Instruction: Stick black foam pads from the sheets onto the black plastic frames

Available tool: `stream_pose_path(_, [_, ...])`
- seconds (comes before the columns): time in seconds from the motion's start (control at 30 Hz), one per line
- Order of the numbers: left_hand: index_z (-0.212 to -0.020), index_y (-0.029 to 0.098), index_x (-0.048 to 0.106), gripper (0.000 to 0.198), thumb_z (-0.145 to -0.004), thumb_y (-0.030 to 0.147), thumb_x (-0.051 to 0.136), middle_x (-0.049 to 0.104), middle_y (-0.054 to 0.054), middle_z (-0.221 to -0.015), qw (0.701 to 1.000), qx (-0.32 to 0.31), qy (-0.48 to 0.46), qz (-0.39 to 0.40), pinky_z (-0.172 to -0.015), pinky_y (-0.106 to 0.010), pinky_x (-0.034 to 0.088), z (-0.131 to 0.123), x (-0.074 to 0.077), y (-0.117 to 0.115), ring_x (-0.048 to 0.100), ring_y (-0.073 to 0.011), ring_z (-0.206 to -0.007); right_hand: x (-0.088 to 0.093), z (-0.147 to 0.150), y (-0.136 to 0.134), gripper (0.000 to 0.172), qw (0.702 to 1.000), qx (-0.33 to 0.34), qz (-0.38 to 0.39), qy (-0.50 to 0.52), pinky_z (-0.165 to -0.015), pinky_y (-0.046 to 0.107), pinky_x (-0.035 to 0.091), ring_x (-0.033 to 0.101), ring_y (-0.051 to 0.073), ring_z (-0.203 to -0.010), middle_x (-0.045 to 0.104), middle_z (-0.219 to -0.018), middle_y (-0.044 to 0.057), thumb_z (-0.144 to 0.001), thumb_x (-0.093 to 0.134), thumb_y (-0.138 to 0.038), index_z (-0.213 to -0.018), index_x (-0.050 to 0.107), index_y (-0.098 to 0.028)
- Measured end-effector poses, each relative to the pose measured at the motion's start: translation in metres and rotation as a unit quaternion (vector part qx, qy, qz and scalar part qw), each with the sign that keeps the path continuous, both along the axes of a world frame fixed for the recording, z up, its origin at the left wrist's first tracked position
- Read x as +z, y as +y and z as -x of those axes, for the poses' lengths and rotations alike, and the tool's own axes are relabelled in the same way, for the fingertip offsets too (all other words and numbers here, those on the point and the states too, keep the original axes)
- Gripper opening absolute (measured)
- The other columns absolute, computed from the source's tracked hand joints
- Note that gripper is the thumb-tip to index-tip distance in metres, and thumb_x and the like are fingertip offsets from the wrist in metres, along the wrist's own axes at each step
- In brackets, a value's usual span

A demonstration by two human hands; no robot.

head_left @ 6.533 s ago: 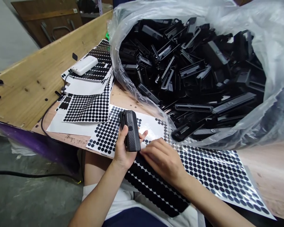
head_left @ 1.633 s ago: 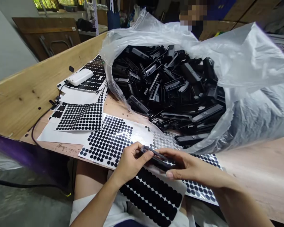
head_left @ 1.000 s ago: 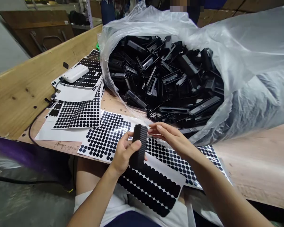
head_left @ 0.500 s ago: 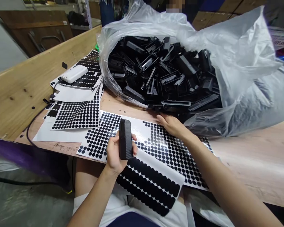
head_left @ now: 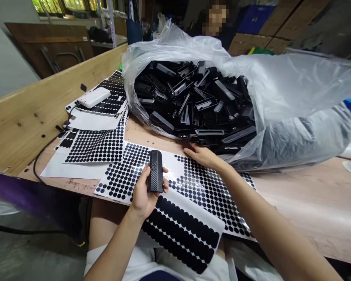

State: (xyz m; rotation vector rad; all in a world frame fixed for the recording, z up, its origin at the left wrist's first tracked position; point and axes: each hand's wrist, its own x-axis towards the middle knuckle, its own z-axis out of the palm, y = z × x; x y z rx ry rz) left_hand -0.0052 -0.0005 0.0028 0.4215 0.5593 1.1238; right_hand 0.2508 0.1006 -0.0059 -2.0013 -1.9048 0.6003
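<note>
My left hand (head_left: 144, 193) is wrapped round a black plastic casing (head_left: 155, 171) with a carbon-fibre pattern, held upright above the sticker sheet. A small round mark shows on the casing's face. My right hand (head_left: 204, 156) lies at the front edge of the plastic bag, over the sheet's far edge, fingers stretched out with nothing seen in them. Under both hands spreads a white sheet of black round stickers (head_left: 203, 187). Its near part (head_left: 184, 230), with rows of larger overlapping dots, hangs over the table edge above my lap.
A big clear plastic bag (head_left: 283, 86) lies open, full of black casings (head_left: 190, 101). At left are more sticker sheets (head_left: 98, 144) and a white power bank (head_left: 94, 96) with a black cable (head_left: 39, 156). A wooden board (head_left: 55, 78) edges the table. Another person (head_left: 218, 19) is behind the bag.
The casing in my left hand has turned so its patterned face with the round mark shows. My right hand has shifted slightly left along the bag's edge. The view has tilted up.
</note>
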Motion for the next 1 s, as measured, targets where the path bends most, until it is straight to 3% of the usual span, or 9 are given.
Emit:
stream_pose_path(0.1, [-0.112,0.011,0.062,0.031,-0.102,0.037,0.048,0.070,-0.011,-0.101,1.000,-0.004,-0.005,0.007,-0.055,-0.025,0.052,0.000,0.001,0.001,0.064,-0.0137,-0.064,0.007,-0.011,-0.016,0.039,0.991,0.017,-0.020,0.130,-0.110,0.044,0.051,0.069,0.030,-0.121,0.077,-0.126,0.009,-0.096,0.058,-0.052,-0.108,0.079,-0.022])
stream_pose_path(0.2, [-0.110,0.011,0.063,0.030,-0.101,0.037,0.051,0.070,-0.011,-0.099,1.000,-0.004,-0.005,0.014,-0.055,-0.025,0.053,0.000,0.002,0.001,0.064,-0.0139,-0.064,0.009,-0.014,-0.029,0.048,0.975,-0.014,-0.041,0.216,-0.095,0.046,0.061,0.078,0.029,-0.100,0.082,-0.106,0.012,-0.096,0.050,-0.057,-0.104,0.078,-0.019])
stream_pose_path(0.27, [-0.111,0.011,0.063,0.030,-0.101,0.037,0.052,0.070,-0.011,-0.099,1.000,-0.004,-0.005,0.018,-0.055,-0.025,0.053,0.001,0.003,0.001,0.064,-0.0139,-0.064,0.013,-0.013,-0.039,0.045,0.970,-0.045,-0.056,0.233,-0.091,0.046,0.062,0.079,0.029,-0.096,0.082,-0.101,0.013,-0.096,0.050,-0.053,-0.103,0.077,-0.018])
stream_pose_path(0.37, [-0.111,0.011,0.063,0.030,-0.100,0.038,0.054,0.070,-0.011,-0.098,1.000,-0.006,-0.004,0.019,-0.055,-0.025,0.052,0.001,0.003,0.001,0.063,-0.0138,-0.064,0.026,-0.010,-0.063,0.032,0.972,-0.089,-0.068,0.207,-0.092,0.048,0.059,0.077,0.032,-0.095,0.082,-0.094,0.011,-0.090,0.060,-0.045,-0.095,0.079,-0.021])
stream_pose_path(0.47, [-0.108,0.013,0.061,0.028,-0.099,0.038,0.054,0.069,-0.009,-0.097,1.000,-0.007,0.001,0.008,-0.054,-0.024,0.051,0.000,0.003,0.002,0.063,-0.0131,-0.063,0.040,-0.003,-0.091,0.020,0.985,-0.105,-0.074,0.116,-0.084,0.051,0.058,0.075,0.034,-0.084,0.081,-0.086,0.008,-0.084,0.068,-0.041,-0.085,0.079,-0.025])
stream_pose_path(0.6, [-0.104,0.018,0.056,0.022,-0.098,0.039,0.056,0.069,-0.006,-0.095,0.999,-0.015,0.021,-0.037,-0.050,-0.023,0.047,-0.003,0.002,0.002,0.061,-0.0112,-0.057,0.042,0.015,-0.111,0.018,0.998,0.007,-0.053,0.028,-0.071,0.045,0.059,0.075,0.030,-0.077,0.081,-0.087,0.006,-0.090,0.063,-0.037,-0.089,0.078,-0.027])
stream_pose_path(0.77, [-0.101,0.019,0.053,0.023,-0.098,0.042,0.055,0.070,-0.006,-0.097,0.994,-0.037,0.049,-0.087,-0.046,-0.022,0.046,-0.005,0.001,-0.002,0.059,-0.0098,-0.052,0.032,0.034,-0.098,0.020,0.994,0.101,-0.043,0.007,-0.075,0.044,0.059,0.073,0.029,-0.084,0.079,-0.098,0.010,-0.093,0.059,-0.028,-0.093,0.078,-0.023])
stream_pose_path(1.0, [-0.105,0.018,0.054,0.026,-0.097,0.043,0.056,0.070,-0.006,-0.096,0.992,-0.044,0.066,-0.097,-0.046,-0.023,0.047,-0.006,-0.001,-0.005,0.060,-0.0101,-0.052,0.036,0.029,-0.061,0.012,0.984,0.173,0.027,0.027,-0.068,0.037,0.052,0.067,0.024,-0.071,0.075,-0.077,0.006,-0.079,0.067,-0.018,-0.071,0.074,-0.023])
